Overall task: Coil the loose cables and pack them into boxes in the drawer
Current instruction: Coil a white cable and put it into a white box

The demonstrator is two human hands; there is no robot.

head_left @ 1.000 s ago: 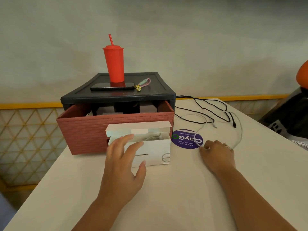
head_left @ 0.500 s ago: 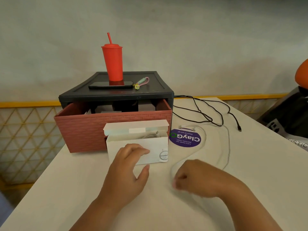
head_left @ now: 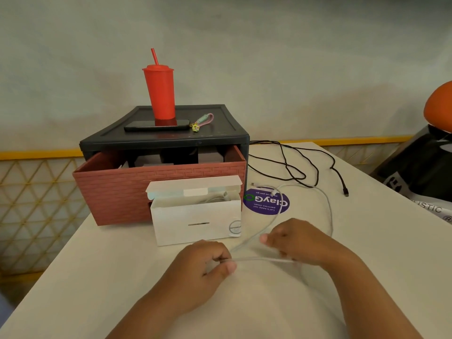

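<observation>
A thin white cable [head_left: 326,204] loops over the table from the purple sticker toward me. My left hand [head_left: 203,267] pinches one stretch of it, and my right hand [head_left: 298,242] grips it a little to the right, the cable pulled taut between them. A white box [head_left: 195,222] with its lid flap up stands in front of the open brick-red drawer [head_left: 117,192]; a coiled white cable shows inside the box. A loose black cable [head_left: 293,167] sprawls at the back right.
The drawer belongs to a black cabinet [head_left: 220,139] carrying a red tumbler [head_left: 160,92], a phone [head_left: 156,125] and a keyring [head_left: 203,121]. A round purple sticker [head_left: 261,206] lies on the table. A black bag [head_left: 423,167] sits at the right edge.
My left hand left the white box and came to the cable. My right hand drew the white cable toward me; both hands now hold it between them.
</observation>
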